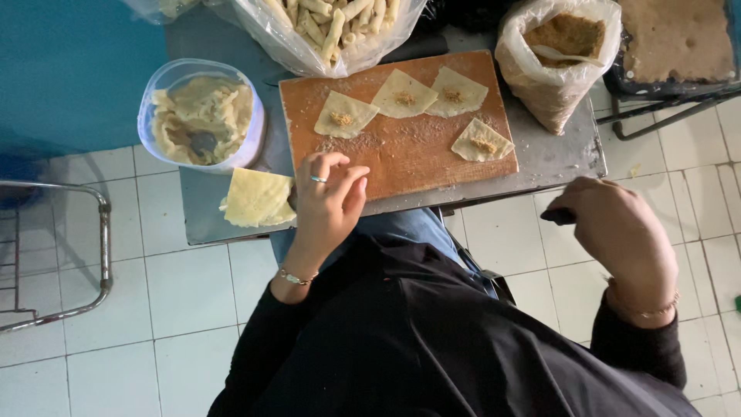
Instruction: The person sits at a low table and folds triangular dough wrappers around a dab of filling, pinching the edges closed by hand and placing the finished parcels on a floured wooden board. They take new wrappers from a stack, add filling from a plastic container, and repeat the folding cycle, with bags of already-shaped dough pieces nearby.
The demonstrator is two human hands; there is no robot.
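Note:
My left hand [328, 202] rests on the near edge of a floured wooden board [401, 158], fingers loosely curved and holding nothing. Its thumb side is next to a stack of pale square dough sheets [257, 198]. Several dough squares lie on the board, each with a dab of brown filling: one at the left [345, 116], two at the back [404, 94] [457, 93], one at the right [482, 141]. My right hand [614, 228] hangs off the table over the tiled floor, fingers curled around a small dark object [557, 217].
The board lies on a small metal table [559, 158]. A clear tub of dough scraps [202, 116] stands at its left. A bag of rolled pastries [332, 27] and a bag of brown filling with a spoon [559, 54] stand behind. A metal frame [102, 247] is at the left.

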